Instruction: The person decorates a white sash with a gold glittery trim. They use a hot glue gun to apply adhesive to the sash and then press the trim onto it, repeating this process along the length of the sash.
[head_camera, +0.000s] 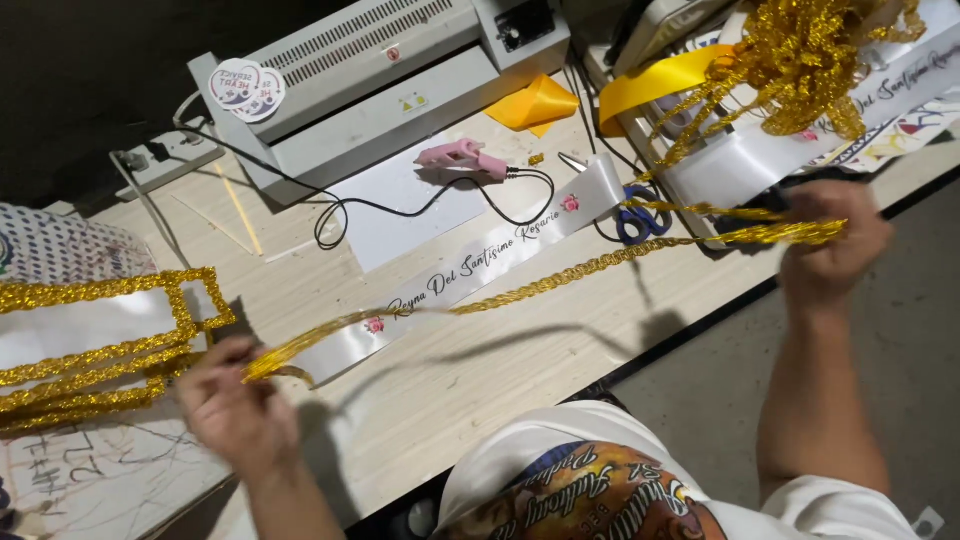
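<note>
Hands, left (235, 405) and right (830, 240), pinch gold braid (590, 268) taut (above table edge (640, 365))

A grey laminator (380, 70) stands at the bench's far edge, with a pink glue gun (462, 156) and blue scissors (640, 218) nearer.

The braid (600, 265) is rough, glittery gold trim. The sash (480, 262) is glossy white satin cloth. The table (480, 370) is matt pale wood laminate.
</note>
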